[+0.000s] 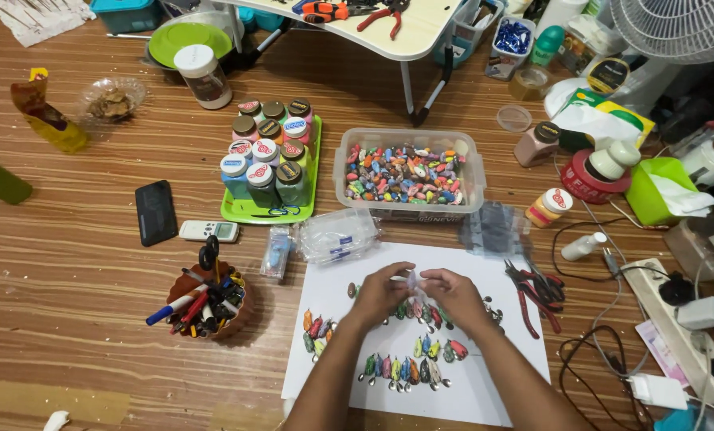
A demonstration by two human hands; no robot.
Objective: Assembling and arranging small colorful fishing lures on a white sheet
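Note:
My left hand (382, 292) and my right hand (455, 294) meet over a white sheet of paper (501, 375) on the wooden floor. Both pinch a small clear plastic bag (413, 280) between their fingertips. Rows of small painted frog-shaped fishing lures (405, 370) lie on the sheet below my hands, with a few more lures (315, 331) at its left edge. A clear plastic tub (409, 172) full of coloured lures stands just beyond the sheet.
A green tray of paint jars (267, 164), a pile of clear small bags (337, 235), a pen cup (207, 302), a phone (156, 211) and a remote (208, 231) lie left. Red pliers (533, 291), cables and a power strip (676, 335) lie right. A folding table (389, 28) stands behind.

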